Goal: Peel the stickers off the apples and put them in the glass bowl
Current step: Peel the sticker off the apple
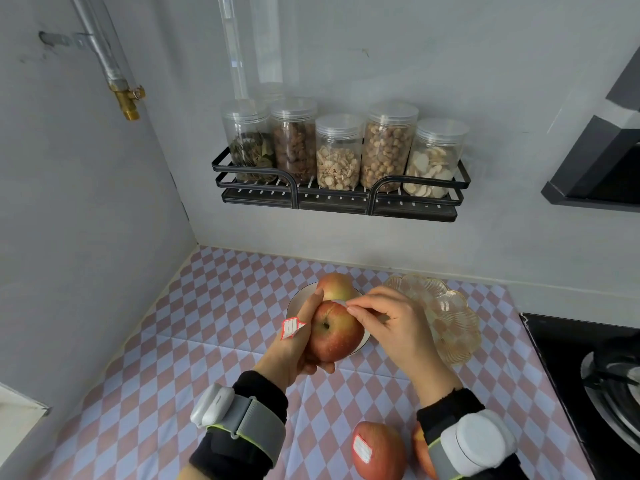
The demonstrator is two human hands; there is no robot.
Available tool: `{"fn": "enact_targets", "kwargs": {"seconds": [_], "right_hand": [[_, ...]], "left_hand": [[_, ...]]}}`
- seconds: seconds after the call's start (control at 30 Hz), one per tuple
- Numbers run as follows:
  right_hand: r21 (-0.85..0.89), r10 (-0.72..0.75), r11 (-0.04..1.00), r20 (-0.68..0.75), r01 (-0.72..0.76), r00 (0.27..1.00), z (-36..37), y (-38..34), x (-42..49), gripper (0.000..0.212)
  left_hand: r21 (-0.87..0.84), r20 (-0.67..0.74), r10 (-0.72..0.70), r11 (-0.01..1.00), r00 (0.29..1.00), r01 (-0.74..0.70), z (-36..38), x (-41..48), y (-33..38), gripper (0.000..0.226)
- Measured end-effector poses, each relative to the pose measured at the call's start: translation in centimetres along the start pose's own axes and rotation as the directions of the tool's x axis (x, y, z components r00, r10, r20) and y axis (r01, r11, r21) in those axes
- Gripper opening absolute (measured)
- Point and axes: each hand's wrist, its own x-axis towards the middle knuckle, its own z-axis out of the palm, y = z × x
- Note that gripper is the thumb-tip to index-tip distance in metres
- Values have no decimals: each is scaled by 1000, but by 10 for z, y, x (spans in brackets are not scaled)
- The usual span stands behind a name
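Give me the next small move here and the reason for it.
Probably keep pulling the sticker up and away until it comes free. The right hand pinches its lifted edge at the top of the apple, which the left hand holds. The sticker looks only partly off, and the glass bowl holds no apple yet.

I stand at a corner of pale grey walls (86,202). Black wire shelf (339,199) on the back wall carries five clear lidded jars (337,154) of dried goods. Pipe with brass valve (128,102) upper left. Checked pink-and-lilac cloth (214,306) covers the counter; black hob (595,382) at right, hood (602,161) above it.
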Motion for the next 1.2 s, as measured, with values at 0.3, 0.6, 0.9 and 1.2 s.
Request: {"fn": "enact_targets", "kwargs": {"seconds": [0.3,0.6,0.9,1.2], "right_hand": [[-126,-57,990,36,61,998,2,-3,3,7],[44,83,995,102,-88,991,1,-1,2,3],[-14,102,995,77,-101,992,3,1,2,8],[214,286,929,108,-303,952,4,7,-1,18]], "left_hand": [[44,-9,-56,997,998,56,-4,-3,0,91],[49,24,-90,995,996,89,-8,-5,3,91],[80,37,-97,992,995,93,-7,-4,4,89],[64,77,5,998,997,-10,-6,-6,2,82]]}}
